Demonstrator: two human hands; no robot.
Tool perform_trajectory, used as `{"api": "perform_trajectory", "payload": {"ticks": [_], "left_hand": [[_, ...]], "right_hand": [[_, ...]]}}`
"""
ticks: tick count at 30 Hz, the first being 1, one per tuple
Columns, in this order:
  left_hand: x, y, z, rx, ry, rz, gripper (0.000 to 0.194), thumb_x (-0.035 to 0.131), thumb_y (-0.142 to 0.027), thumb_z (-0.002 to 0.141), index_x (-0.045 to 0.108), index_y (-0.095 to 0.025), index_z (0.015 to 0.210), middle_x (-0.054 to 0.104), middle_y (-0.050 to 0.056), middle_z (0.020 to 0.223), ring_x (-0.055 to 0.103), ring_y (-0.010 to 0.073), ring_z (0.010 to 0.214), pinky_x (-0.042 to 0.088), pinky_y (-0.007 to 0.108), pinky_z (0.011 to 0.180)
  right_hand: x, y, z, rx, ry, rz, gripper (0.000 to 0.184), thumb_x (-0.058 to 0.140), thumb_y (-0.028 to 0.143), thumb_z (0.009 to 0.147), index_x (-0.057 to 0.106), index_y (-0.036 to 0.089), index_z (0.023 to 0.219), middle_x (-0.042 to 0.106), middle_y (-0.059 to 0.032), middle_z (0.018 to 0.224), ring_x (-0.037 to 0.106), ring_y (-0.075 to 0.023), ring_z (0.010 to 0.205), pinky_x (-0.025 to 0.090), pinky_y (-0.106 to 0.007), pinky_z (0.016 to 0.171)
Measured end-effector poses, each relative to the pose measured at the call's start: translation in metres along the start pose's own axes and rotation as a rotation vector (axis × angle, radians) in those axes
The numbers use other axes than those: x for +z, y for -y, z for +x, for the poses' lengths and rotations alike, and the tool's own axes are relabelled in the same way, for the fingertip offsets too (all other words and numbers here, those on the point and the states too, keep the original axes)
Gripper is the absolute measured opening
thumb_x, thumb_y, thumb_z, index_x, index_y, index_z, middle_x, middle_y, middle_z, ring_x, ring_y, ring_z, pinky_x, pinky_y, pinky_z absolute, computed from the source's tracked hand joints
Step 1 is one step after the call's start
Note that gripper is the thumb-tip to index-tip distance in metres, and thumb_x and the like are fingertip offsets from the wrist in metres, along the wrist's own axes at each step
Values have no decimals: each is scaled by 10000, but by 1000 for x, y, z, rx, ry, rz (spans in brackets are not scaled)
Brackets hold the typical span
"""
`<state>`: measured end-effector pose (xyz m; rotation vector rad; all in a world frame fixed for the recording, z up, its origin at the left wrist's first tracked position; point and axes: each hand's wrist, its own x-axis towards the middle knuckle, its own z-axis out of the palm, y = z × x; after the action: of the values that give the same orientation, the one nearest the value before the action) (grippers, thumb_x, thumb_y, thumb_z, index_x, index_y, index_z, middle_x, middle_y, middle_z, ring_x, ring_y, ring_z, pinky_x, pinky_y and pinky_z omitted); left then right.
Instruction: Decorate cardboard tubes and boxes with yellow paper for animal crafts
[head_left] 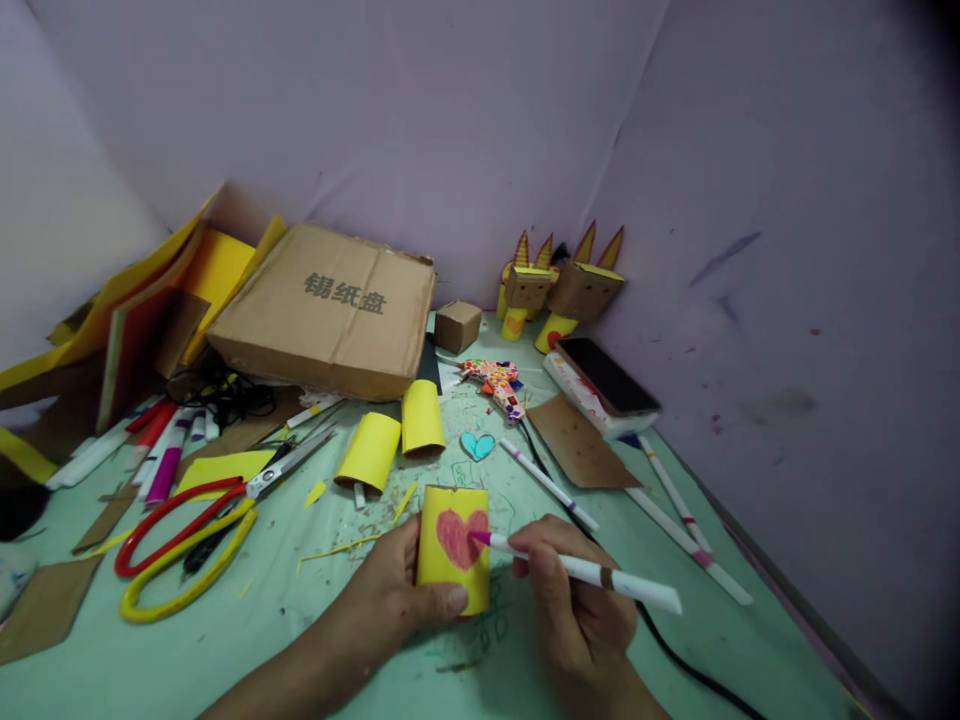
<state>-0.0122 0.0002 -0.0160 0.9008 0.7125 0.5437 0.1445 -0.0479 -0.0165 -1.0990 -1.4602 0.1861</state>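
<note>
My left fingers (439, 602) are clamped around a yellow tube (456, 582), held upright near the front of the green surface (150, 670). My right fingers (547, 592) pinch a white marker (641, 586), its pink tip against the right side of the tube's coloured-in heart (454, 540). Just behind my work lie two more yellow tubes, one nearer (373, 448) and one farther (422, 415), and a blue heart (477, 446). The patterned glue gun (499, 378) sits beyond; its black cord (679, 650) runs back behind my right hand, the closest clutter to it. Loose markers (551, 484) and a cardboard piece (583, 442) crowd that side, near a phone (607, 375). To my left, the scissors (256, 484) lie spread, with a big cardboard box (330, 325) behind them.
</note>
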Motion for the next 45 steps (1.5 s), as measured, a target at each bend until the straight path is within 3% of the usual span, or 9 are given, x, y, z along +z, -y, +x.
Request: {"api": "perform_trajectory", "payload": {"ticks": [4,8,13,19,26,31,35,39,45], "left_hand": [[1,-3,-1,-25,-41,-4,582,790,-327,548,594,-139,1063,665,93,949,589,283,916,445,396,840],[3,-8,-2,-104,-123,-48,566,787,-302,564,589,-173,1078,673,81,975,596,278,926,469,388,817],[5,-12,-3,-86,-105,-125,460,749,-241,628,588,-187,1055,670,61,973,590,251,933,475,354,796],[-1,-6,-1,-12,-53,-160,421,769,-217,599,594,-149,975,638,61,853,595,196,765,496,313,675],[-6,-6,-2,-3,74,-180,494,778,-223,584,595,-140,1035,637,62,860,599,171,744,501,275,636],[-6,-6,-3,7,108,-182,527,784,-194,543,613,-139,1038,664,71,875,618,173,769,492,267,679],[-7,-3,-7,-42,285,-225,551,795,-197,494,630,-91,1009,668,100,865,634,191,744,490,293,691],[-10,-4,-9,-146,446,-274,591,803,-188,461,628,-96,1017,668,98,835,639,203,730,487,298,663],[-6,-3,-7,-12,330,-221,627,798,-204,481,605,-86,1066,646,96,859,600,173,715,471,277,643]], "right_hand": [[-1,1,0,-59,50,36,170,443,116,842,593,195,841,594,-9,604,565,-145,527,429,-269,497],[-3,2,-6,0,-108,-6,207,406,252,883,603,202,846,614,-25,605,598,-172,532,466,-304,504],[-5,8,-4,84,-126,-44,187,446,198,875,584,209,1001,637,-10,651,614,-155,581,495,-288,560],[2,-5,7,472,-250,111,213,527,297,851,573,203,1036,682,-61,881,658,-205,803,526,-369,724],[6,-18,8,672,23,545,320,611,377,793,570,215,1066,678,-121,1044,617,-270,1003,505,-443,812],[5,-14,11,760,88,744,396,700,363,714,560,236,1062,651,-105,1114,567,-261,1084,463,-412,876],[2,-2,12,835,318,934,455,719,378,685,546,232,1079,673,-81,985,640,-192,742,506,-279,599],[2,7,8,821,472,993,565,756,448,611,514,251,1083,642,-13,741,541,-120,500,407,-194,418],[7,6,6,808,395,968,569,789,381,590,465,276,1047,639,-2,737,559,-140,511,431,-221,422]]}}
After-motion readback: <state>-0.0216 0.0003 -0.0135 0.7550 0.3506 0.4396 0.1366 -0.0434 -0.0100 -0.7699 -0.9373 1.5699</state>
